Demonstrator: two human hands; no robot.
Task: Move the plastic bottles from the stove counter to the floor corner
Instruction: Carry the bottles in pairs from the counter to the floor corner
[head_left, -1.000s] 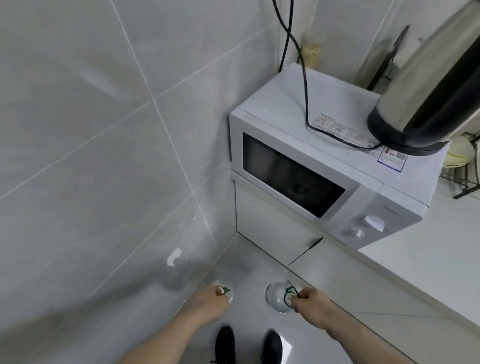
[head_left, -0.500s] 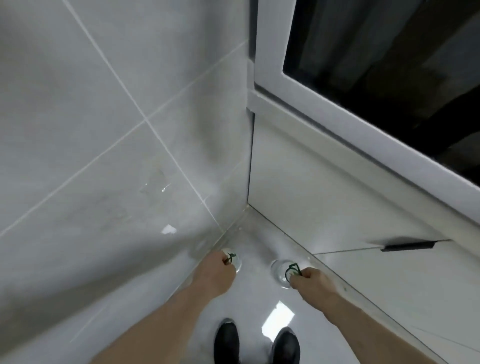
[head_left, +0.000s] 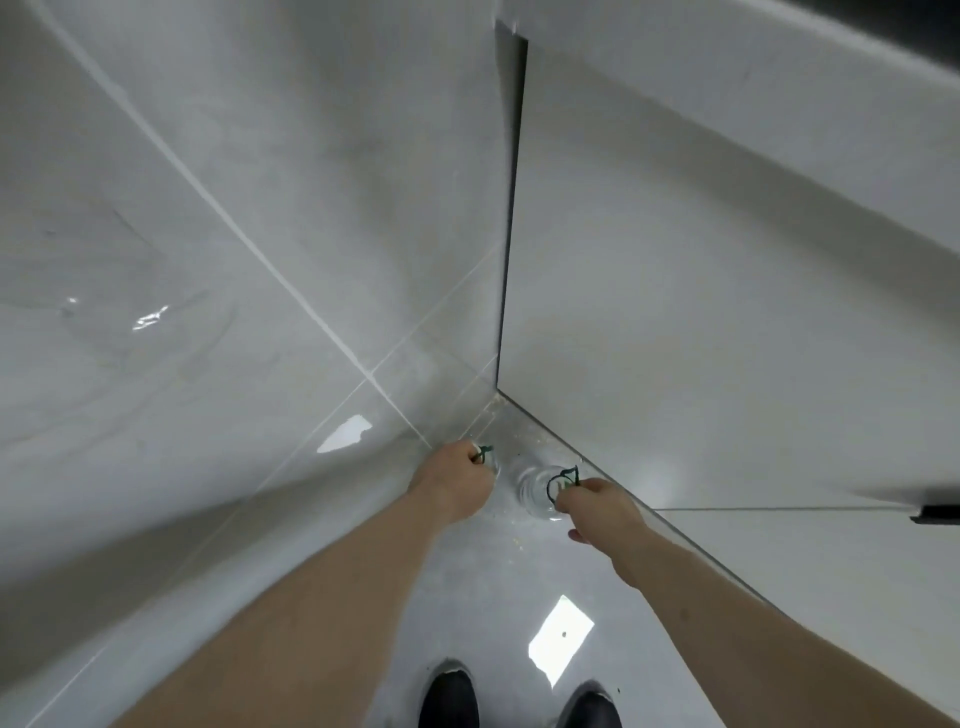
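Note:
Two clear plastic bottles with dark green carry loops hang low in the floor corner. My left hand (head_left: 454, 480) is closed around the loop of the left bottle (head_left: 491, 465), which my fist mostly hides. My right hand (head_left: 597, 506) pinches the green loop of the right bottle (head_left: 532, 488), seen from above as a clear round body. Both bottles sit at or just above the grey floor; contact with it cannot be told.
A grey tiled wall (head_left: 208, 260) rises on the left and white cabinet doors (head_left: 727, 312) stand on the right, meeting at the corner. A dark door handle (head_left: 937, 512) sticks out at the right edge. My two black shoes (head_left: 449, 699) stand below.
The view has dropped from counter height toward the floor; the microwave and kettle have left the frame. Both hands have carried the bottles lower and deeper into the corner.

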